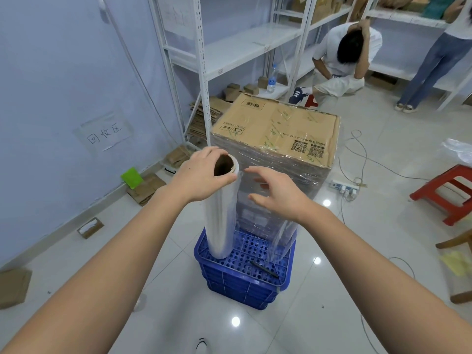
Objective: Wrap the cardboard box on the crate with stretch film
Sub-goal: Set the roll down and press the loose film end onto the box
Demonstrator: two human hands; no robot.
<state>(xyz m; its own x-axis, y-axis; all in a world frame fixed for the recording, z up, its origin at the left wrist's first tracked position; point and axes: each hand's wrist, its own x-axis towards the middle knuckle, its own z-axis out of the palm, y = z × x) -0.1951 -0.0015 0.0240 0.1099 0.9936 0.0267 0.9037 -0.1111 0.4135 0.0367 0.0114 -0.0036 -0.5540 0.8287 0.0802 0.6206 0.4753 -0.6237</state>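
cardboard box [275, 123] reads "230mm"; left hand [201, 175] grips film roll [222, 213], right hand [278, 192] spread wide.

Upright film roll [221, 213] blocks the wrapped box's [275, 139] near-left side.

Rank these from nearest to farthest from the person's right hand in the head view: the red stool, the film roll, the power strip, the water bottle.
From the right hand:
1. Film roll, just to its left, standing on the blue crate and gripped at the top by the left hand.
2. Power strip, on the floor to the right.
3. Red stool, farther right.
4. Water bottle, far back on the low shelf.
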